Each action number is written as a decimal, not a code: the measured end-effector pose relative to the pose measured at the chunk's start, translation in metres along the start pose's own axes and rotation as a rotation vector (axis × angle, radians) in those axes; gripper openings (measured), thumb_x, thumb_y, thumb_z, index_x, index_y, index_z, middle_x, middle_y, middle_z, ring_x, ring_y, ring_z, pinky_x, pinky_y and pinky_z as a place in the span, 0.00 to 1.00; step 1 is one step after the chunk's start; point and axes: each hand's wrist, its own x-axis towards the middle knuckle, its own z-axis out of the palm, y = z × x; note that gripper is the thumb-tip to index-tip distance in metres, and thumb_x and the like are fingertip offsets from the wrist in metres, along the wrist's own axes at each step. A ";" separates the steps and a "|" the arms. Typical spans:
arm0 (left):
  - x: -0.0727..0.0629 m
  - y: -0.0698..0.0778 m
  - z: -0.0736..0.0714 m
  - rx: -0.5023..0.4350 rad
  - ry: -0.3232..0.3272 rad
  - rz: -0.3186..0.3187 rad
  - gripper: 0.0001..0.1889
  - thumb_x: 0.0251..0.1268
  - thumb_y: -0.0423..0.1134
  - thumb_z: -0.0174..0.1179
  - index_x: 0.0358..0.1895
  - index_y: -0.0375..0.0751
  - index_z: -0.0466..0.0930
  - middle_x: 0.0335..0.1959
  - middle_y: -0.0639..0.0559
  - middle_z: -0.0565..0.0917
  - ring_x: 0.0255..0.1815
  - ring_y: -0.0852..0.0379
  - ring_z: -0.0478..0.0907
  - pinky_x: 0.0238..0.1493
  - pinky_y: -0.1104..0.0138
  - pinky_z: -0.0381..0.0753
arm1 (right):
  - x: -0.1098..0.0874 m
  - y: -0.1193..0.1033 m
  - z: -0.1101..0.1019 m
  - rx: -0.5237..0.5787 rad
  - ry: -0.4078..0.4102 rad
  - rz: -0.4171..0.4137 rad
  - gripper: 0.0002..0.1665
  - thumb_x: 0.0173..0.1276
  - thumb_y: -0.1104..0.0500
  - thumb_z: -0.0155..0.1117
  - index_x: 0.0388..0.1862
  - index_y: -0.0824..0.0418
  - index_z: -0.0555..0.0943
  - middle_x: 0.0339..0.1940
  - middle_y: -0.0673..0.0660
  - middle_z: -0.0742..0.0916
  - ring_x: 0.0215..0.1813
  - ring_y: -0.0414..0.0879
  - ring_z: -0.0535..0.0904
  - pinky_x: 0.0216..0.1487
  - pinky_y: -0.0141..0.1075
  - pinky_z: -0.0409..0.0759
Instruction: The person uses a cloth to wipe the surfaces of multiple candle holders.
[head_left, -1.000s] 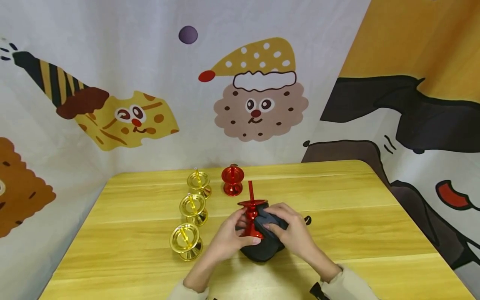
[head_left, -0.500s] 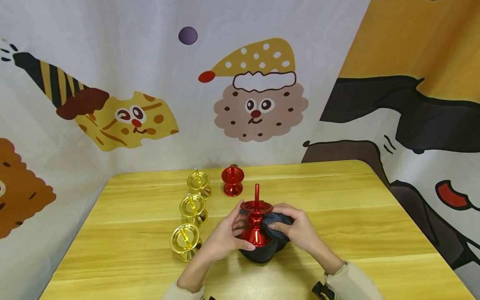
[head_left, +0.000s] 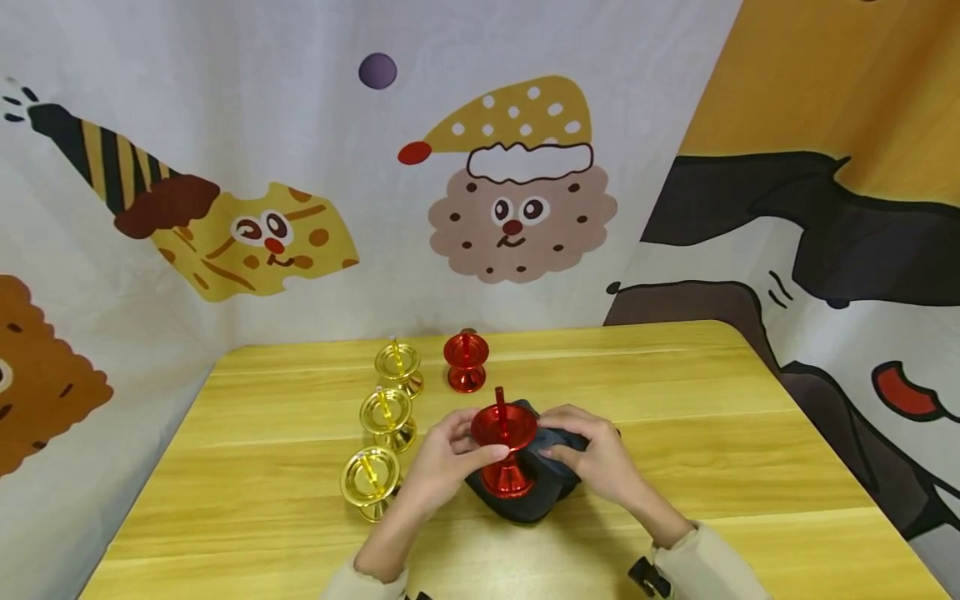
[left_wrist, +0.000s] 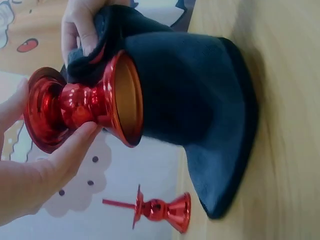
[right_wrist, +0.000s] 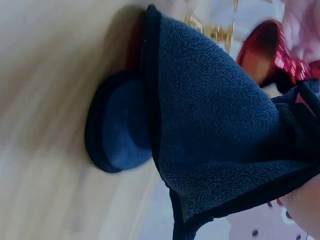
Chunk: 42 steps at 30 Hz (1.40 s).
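Observation:
My left hand (head_left: pixel 442 467) holds a shiny red candle holder (head_left: pixel 507 479) above the table, dish and spike pointing up. In the left wrist view, one fingertip lies on the holder's stem and another on the dish rim; its hollow base (left_wrist: pixel 127 105) shows. My right hand (head_left: pixel 600 458) pinches a bunched dark blue-grey cloth (head_left: pixel 558 479) just right of the holder. The cloth (right_wrist: pixel 210 115) hangs down to the tabletop in the right wrist view, its edges bound in black. Whether the cloth touches the holder is unclear.
Three gold candle holders stand in a row on the left: far (head_left: pixel 397 362), middle (head_left: pixel 386 414) and near (head_left: pixel 371 477). Another red candle holder (head_left: pixel 466 358) stands near the back edge of the wooden table (head_left: pixel 720 417). A printed curtain (head_left: pixel 300 125) hangs behind.
The held red candle holder has tilted so its dish faces me more. My left thumb has moved up from the base to near the dish. My right hand has shifted slightly, still holding the cloth.

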 end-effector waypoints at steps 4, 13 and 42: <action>-0.004 -0.007 -0.007 0.010 0.043 0.018 0.33 0.52 0.38 0.67 0.60 0.29 0.64 0.51 0.38 0.76 0.50 0.44 0.75 0.46 0.60 0.79 | 0.003 0.005 -0.021 -0.110 0.040 0.016 0.21 0.49 0.75 0.68 0.42 0.60 0.83 0.43 0.53 0.83 0.46 0.47 0.78 0.44 0.32 0.79; -0.011 -0.038 -0.018 0.076 0.046 0.029 0.35 0.49 0.34 0.68 0.60 0.25 0.61 0.53 0.32 0.73 0.54 0.38 0.72 0.50 0.58 0.77 | 0.005 0.009 -0.071 -0.159 0.080 0.166 0.20 0.53 0.77 0.64 0.45 0.64 0.82 0.44 0.59 0.82 0.39 0.37 0.80 0.37 0.27 0.80; -0.013 -0.046 -0.029 0.180 -0.008 0.074 0.34 0.58 0.31 0.60 0.65 0.23 0.55 0.64 0.29 0.60 0.65 0.36 0.55 0.62 0.50 0.59 | -0.010 0.020 -0.082 -0.238 0.083 0.182 0.19 0.51 0.71 0.69 0.44 0.61 0.83 0.42 0.55 0.83 0.42 0.36 0.77 0.40 0.21 0.76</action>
